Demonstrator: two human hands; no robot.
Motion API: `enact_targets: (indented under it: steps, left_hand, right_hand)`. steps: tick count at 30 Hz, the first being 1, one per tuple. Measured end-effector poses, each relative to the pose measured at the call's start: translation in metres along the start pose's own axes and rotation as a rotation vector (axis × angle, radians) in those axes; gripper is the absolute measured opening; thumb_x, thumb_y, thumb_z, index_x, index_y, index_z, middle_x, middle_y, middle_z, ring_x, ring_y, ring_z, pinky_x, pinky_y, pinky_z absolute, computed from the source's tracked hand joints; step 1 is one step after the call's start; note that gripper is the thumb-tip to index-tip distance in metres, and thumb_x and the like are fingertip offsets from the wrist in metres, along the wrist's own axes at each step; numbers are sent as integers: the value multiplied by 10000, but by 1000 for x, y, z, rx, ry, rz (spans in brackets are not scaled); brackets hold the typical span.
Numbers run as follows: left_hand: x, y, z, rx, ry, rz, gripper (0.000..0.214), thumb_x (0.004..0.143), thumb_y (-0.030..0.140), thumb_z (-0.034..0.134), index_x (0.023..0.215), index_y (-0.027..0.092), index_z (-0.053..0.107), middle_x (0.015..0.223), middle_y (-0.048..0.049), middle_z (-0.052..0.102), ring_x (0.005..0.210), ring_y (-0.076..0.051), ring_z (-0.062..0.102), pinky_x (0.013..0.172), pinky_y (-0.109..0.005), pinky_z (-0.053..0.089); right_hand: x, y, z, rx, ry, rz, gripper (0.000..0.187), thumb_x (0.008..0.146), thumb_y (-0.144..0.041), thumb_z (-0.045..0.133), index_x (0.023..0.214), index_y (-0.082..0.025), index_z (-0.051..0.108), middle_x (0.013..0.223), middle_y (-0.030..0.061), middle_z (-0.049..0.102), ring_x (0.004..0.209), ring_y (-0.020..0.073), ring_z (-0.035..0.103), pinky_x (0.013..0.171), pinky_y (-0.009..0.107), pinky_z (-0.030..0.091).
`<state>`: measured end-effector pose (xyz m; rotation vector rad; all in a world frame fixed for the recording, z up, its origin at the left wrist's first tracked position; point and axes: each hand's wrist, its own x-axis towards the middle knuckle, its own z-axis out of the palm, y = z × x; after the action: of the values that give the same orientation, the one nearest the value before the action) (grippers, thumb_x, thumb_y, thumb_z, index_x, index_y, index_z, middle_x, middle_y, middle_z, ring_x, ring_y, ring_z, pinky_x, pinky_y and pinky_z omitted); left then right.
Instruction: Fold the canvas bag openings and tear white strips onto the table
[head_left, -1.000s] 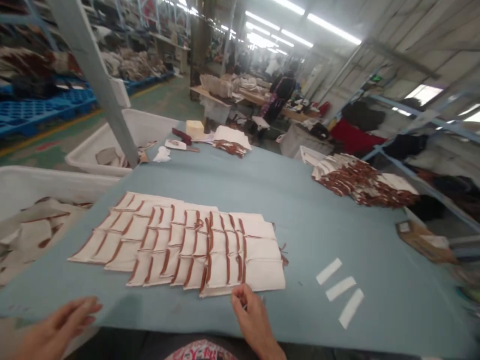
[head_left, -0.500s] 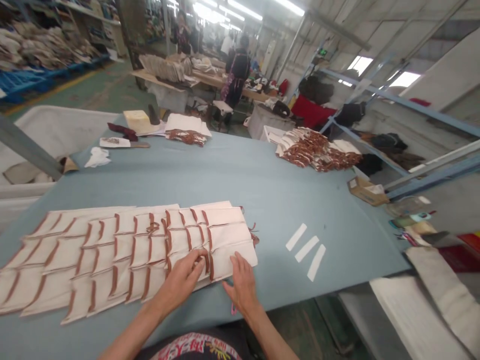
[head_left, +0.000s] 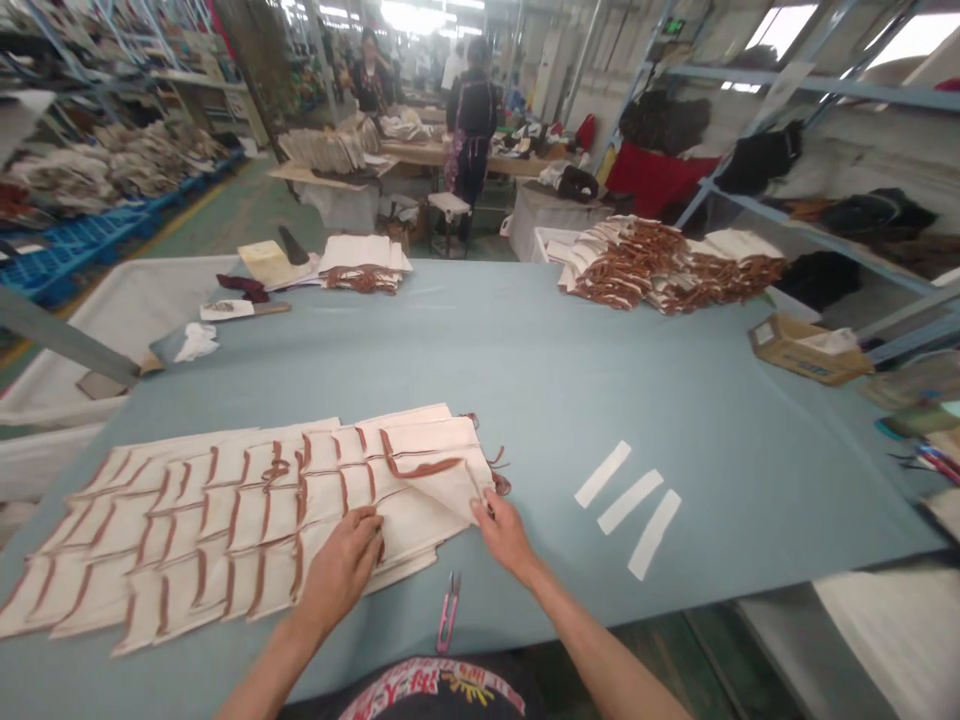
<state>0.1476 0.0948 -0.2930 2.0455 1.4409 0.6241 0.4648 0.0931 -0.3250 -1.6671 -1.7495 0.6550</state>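
Overlapping rows of cream cloth pieces [head_left: 247, 525] with brown edging lie along the near left of the table. At their right end, my right hand [head_left: 506, 530] pinches the corner of one cloth piece [head_left: 454, 485], which is lifted and folded back so that its brown edge slants across. My left hand [head_left: 337, 570] rests on the rows, fingers curled and closed near a brown edge; what lies between them is hidden. Pink-handled thread snips [head_left: 448, 615] lie on the table between my forearms.
Three white strips [head_left: 628, 502] lie on the blue-grey table [head_left: 465, 350] to the right. Farther back are a stack of brown-trimmed cloth [head_left: 365, 265], a large heap of similar pieces [head_left: 645, 260] and a cardboard box [head_left: 810, 348]. Two people stand in the background.
My right hand has gone from lying on the cloth to lifting a piece's corner. My left hand has shifted slightly left and curled more. The snips now show fully.
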Motion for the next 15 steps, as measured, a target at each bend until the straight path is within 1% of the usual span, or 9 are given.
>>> enact_targets:
  steps: [3,5,7,9,11,13,15]
  left_hand:
    - [4,10,8,67,17,-21,326,1076,457,562,1162,179,709,1234,-115,724,1188,-297,699,1080,-563,558]
    - [8,16,11,102,34,-46,322,1065,456,557,1120,177,706,1205,-121,723,1149,-297,711,1050,-551,574]
    - [12,22,9,124,46,-73,317,1040,452,543,1059,182,708,1155,-128,730,1089,-302,739,1004,-533,601]
    - [16,29,3,128,49,-94,301,1007,437,517,991,205,709,1092,-126,747,1023,-307,771,948,-501,629]
    - [21,37,-7,117,43,-110,282,979,419,493,938,235,703,1029,-109,770,941,-299,799,870,-452,650]
    - [26,51,-21,97,43,-124,270,955,429,499,897,254,696,951,-91,795,843,-291,808,785,-415,655]
    - [32,71,-36,68,62,-125,293,944,487,529,915,254,706,920,-97,823,843,-310,813,787,-413,655]
  right_hand:
    - [25,-7,-32,15,164,69,350,1119,-452,548,948,-165,655,744,-38,606,604,119,567,598,258,495]
    - [38,-21,-61,14,231,45,412,1145,-453,427,935,-179,652,697,-37,590,603,135,545,589,259,447]
    - [44,-40,-92,8,264,-22,431,1136,-462,389,969,-185,674,699,-23,625,621,149,555,596,261,428]
    - [42,-59,-121,-2,286,-108,411,1123,-448,409,1000,-186,701,703,-13,655,618,155,578,610,261,437]
    - [31,-76,-145,-18,310,-195,380,1116,-412,433,997,-192,718,692,-3,676,610,164,607,617,266,454]
    - [16,-88,-164,-38,346,-272,348,1114,-367,446,985,-199,723,723,21,719,632,177,650,630,273,474]
    - [0,-99,-178,-61,382,-333,320,1116,-323,450,980,-206,716,763,42,753,661,187,683,637,281,485]
